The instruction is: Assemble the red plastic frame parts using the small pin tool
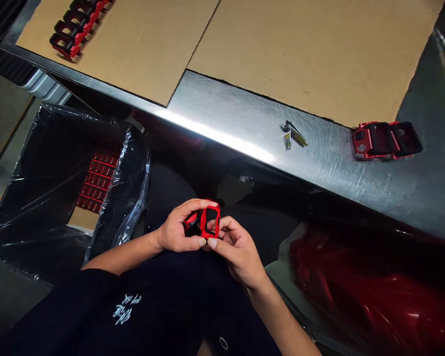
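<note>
Between my hands, above my lap, is a red and black plastic part (203, 222) with a rectangular red frame facing up. My left hand (180, 228) grips it from the left, fingers along the far edge and thumb at the near edge. My right hand (237, 247) pinches the frame's near right corner, its thumb tip next to my left thumb. Some of its fingers are hidden behind the frame. Beyond them on the metal table (222, 133) lies a nail clipper (295, 134). Two similar red and black parts (387, 140) stand to its right.
Cardboard sheets (304, 54) cover much of the table. A row of red and black parts (77, 27) stands at the far left. Left of me, a plastic-lined bin (40, 173) holds rows of red parts (98, 180). A clear bag with red contents (371, 287) lies at right.
</note>
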Action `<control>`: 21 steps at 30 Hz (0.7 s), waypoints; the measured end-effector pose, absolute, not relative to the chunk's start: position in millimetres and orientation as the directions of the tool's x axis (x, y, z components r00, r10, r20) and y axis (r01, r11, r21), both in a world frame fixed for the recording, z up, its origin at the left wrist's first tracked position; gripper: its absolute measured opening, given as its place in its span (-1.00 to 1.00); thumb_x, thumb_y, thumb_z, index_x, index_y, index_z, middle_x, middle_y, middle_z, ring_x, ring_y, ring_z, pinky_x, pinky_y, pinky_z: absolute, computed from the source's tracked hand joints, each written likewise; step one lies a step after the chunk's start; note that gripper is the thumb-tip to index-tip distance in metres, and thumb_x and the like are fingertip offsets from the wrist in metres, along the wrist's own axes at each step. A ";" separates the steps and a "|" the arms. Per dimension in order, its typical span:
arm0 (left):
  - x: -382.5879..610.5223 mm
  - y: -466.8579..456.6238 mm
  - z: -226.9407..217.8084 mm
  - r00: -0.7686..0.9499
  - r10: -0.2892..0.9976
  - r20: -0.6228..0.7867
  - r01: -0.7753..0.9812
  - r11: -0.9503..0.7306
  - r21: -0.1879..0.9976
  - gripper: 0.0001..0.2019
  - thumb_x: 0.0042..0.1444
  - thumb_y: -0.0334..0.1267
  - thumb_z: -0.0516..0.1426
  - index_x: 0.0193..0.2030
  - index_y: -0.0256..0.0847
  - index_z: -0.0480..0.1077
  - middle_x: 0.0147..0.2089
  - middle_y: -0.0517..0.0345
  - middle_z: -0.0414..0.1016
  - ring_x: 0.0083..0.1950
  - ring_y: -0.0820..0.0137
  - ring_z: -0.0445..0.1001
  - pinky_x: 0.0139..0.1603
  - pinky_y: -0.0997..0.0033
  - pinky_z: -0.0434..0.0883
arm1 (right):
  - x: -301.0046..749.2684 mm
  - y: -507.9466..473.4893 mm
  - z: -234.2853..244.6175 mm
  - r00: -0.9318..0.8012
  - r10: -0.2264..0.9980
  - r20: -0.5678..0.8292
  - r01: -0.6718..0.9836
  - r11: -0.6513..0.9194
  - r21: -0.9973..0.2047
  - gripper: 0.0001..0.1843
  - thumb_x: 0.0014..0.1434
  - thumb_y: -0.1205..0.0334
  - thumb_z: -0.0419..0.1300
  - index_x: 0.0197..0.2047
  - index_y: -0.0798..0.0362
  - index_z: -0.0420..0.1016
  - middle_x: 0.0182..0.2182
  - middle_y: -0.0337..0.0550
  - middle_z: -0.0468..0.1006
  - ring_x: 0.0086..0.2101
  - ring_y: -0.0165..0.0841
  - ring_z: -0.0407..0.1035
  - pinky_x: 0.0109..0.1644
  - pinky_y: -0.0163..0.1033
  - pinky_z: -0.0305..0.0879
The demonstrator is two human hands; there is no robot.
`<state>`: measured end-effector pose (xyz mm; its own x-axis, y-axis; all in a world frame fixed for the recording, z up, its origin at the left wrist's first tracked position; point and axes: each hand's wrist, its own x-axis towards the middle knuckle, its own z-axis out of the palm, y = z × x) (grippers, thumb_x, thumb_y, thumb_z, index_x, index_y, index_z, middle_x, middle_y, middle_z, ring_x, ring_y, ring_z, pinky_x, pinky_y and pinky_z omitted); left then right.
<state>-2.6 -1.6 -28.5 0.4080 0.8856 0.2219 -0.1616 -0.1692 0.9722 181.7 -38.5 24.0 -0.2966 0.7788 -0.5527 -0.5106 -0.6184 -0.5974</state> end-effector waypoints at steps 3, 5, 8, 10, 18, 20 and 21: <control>-2.9 0.2 -25.5 0.397 0.890 0.225 -0.140 -0.183 0.973 -0.34 0.14 -0.03 0.31 0.36 -0.07 0.30 0.23 -0.17 0.50 0.20 0.09 0.55 0.20 0.05 0.52 | 184.4 -38.3 24.5 -0.286 0.779 -0.558 -0.509 -0.617 -0.600 -0.66 -0.01 0.26 0.58 -0.29 0.01 0.50 -0.29 -0.27 0.61 -0.30 -0.45 0.51 -0.22 -0.37 0.51; -3.1 2.0 -22.1 0.385 0.891 0.243 -0.095 -0.223 0.970 -0.34 0.15 -0.02 0.31 0.36 -0.08 0.30 0.19 -0.15 0.51 0.16 0.12 0.56 0.16 0.08 0.54 | 186.9 -37.9 24.5 -0.311 0.758 -0.573 -0.514 -0.641 -0.570 -0.67 -0.01 0.21 0.58 -0.28 0.01 0.53 -0.27 -0.26 0.62 -0.32 -0.43 0.55 -0.25 -0.35 0.54; -3.1 5.4 -14.5 0.347 0.886 0.308 -0.025 -0.319 0.947 -0.34 0.15 0.00 0.31 0.36 -0.09 0.32 0.10 -0.09 0.49 0.06 0.21 0.56 0.07 0.16 0.55 | 190.0 -37.5 23.4 -0.400 0.709 -0.581 -0.517 -0.698 -0.496 -0.66 0.04 0.07 0.54 -0.22 0.04 0.59 -0.29 -0.20 0.65 -0.33 -0.36 0.60 -0.29 -0.31 0.58; -2.8 7.7 -8.3 0.329 0.880 0.343 0.004 -0.364 0.931 -0.35 0.15 0.00 0.30 0.36 -0.08 0.33 0.05 -0.04 0.47 -0.04 0.28 0.53 -0.05 0.24 0.56 | 190.8 -37.5 22.6 -0.456 0.679 -0.575 -0.509 -0.729 -0.457 -0.61 0.08 0.01 0.51 -0.16 0.08 0.60 -0.36 -0.15 0.67 -0.36 -0.35 0.62 -0.28 -0.32 0.59; -3.7 9.8 4.7 0.338 0.879 0.337 0.113 -0.393 0.912 -0.33 0.16 0.03 0.31 0.38 -0.02 0.31 0.01 -0.01 0.46 -0.07 0.29 0.48 -0.13 0.27 0.55 | 189.3 -35.6 20.8 -0.518 0.639 -0.568 -0.518 -0.763 -0.385 -0.59 0.10 -0.04 0.49 -0.19 0.12 0.59 -0.38 -0.14 0.67 -0.40 -0.38 0.61 -0.30 -0.35 0.58; -4.7 9.0 4.1 0.340 0.885 0.319 0.120 -0.377 0.918 -0.32 0.15 0.04 0.32 0.38 -0.02 0.32 0.02 -0.01 0.46 -0.07 0.29 0.49 -0.14 0.28 0.54 | 188.6 -35.5 19.6 -0.524 0.640 -0.562 -0.523 -0.762 -0.381 -0.59 0.11 -0.04 0.49 -0.18 0.11 0.60 -0.38 -0.15 0.66 -0.39 -0.38 0.61 -0.31 -0.36 0.59; -5.2 8.7 3.7 0.339 0.890 0.303 0.121 -0.361 0.925 -0.32 0.14 0.04 0.33 0.37 -0.03 0.33 0.03 -0.02 0.46 -0.06 0.28 0.50 -0.13 0.27 0.55 | 188.1 -35.6 19.1 -0.513 0.647 -0.564 -0.525 -0.756 -0.391 -0.60 0.11 -0.04 0.49 -0.16 0.10 0.61 -0.37 -0.16 0.66 -0.38 -0.38 0.61 -0.31 -0.35 0.59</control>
<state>-5.2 8.7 3.7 0.3391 0.8905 0.3034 0.1206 -0.3610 0.9247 188.1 -35.6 19.1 -0.5127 0.6475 -0.5639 -0.5248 -0.7561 -0.3910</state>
